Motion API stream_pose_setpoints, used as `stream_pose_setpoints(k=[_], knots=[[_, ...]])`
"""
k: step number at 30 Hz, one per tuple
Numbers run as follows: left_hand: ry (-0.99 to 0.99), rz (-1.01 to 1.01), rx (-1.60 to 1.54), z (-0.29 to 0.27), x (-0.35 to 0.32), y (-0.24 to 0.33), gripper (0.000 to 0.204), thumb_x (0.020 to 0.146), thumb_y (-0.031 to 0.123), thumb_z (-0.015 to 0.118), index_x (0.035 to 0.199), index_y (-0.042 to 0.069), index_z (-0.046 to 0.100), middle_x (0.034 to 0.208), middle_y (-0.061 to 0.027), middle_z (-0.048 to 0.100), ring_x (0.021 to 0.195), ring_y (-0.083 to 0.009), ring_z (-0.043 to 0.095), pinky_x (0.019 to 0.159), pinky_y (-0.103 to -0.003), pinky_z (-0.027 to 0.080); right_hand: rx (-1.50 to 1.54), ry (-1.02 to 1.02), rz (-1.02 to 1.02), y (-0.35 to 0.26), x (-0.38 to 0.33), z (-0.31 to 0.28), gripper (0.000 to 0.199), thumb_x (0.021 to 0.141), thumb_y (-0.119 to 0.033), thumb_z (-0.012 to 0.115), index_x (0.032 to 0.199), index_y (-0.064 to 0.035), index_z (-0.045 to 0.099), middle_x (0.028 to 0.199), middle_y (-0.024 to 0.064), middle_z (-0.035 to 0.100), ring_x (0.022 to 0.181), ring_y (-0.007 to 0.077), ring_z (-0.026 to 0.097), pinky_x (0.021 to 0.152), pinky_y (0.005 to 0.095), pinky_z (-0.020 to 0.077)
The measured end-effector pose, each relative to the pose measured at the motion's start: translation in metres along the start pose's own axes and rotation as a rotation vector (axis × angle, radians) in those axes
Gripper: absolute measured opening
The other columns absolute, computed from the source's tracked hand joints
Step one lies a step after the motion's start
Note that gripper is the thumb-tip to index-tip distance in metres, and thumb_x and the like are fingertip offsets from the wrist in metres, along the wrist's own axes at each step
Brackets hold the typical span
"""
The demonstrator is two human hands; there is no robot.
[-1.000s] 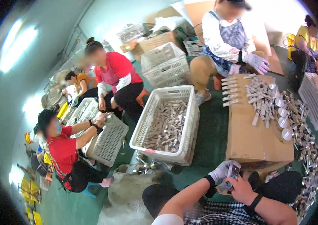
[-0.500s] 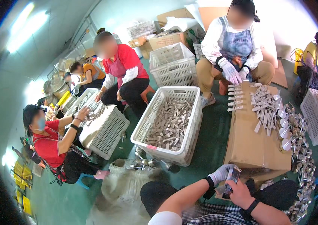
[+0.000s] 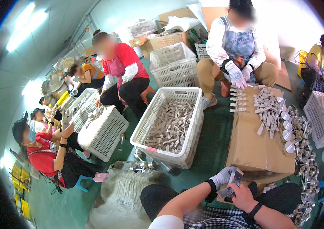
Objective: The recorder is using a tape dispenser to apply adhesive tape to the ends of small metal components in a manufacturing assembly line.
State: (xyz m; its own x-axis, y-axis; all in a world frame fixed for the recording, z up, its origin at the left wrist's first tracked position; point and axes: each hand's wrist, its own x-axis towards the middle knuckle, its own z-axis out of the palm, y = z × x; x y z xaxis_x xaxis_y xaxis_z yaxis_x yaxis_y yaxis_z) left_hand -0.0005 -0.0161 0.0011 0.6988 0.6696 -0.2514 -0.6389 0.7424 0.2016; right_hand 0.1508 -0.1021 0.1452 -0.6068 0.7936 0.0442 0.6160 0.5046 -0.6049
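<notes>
1. Pale-gloved left hand [image 3: 222, 177] and bare right hand [image 3: 244, 197] grasp one shiny silver metal piece [image 3: 237, 177], near right.
2. Just beyond: the edge of a brown cardboard box [image 3: 261, 152].
3. Green floor [image 3: 214, 139] separates it from a white plastic crate [image 3: 189, 157], left.

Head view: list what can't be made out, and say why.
All in the head view:
Left hand: partly hidden behind the shiny piece.
Shiny piece: partly covered by the right hand.
Lower small parts in the white crate: buried under the top ones.
Metal heap: single pieces too small and crowded.
</notes>
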Motion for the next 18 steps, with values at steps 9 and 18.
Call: stream_pose_setpoints(k=[9,18], knots=[[0.125,0.13,0.177,0.009,-0.001,-0.005,0.02,0.086,0.016,0.055,0.097,0.0,0.057,0.091,-0.016,0.062,0.08,-0.029,0.059,0.078,-0.043,0.05,-0.031,-0.025,-0.023,0.001,0.001,-0.002,0.044,0.066,-0.004,0.061,0.108,-0.0144,0.052,0.096,0.0206,0.052,0.08,0.0406,0.056,0.068,0.0475,0.0479],[-0.031,0.003,-0.028,-0.008,0.005,-0.005,0.02,0.086,0.013,0.055,0.098,-0.003,0.059,0.095,-0.0128,0.063,0.085,-0.0227,0.06,0.082,-0.037,0.05,-0.065,-0.065,0.012,-0.005,0.003,-0.005,0.041,0.068,-0.009,0.061,0.108,-0.0132,0.053,0.098,0.0219,0.052,0.082,0.0416,0.056,0.069,0.0485,0.0478]])
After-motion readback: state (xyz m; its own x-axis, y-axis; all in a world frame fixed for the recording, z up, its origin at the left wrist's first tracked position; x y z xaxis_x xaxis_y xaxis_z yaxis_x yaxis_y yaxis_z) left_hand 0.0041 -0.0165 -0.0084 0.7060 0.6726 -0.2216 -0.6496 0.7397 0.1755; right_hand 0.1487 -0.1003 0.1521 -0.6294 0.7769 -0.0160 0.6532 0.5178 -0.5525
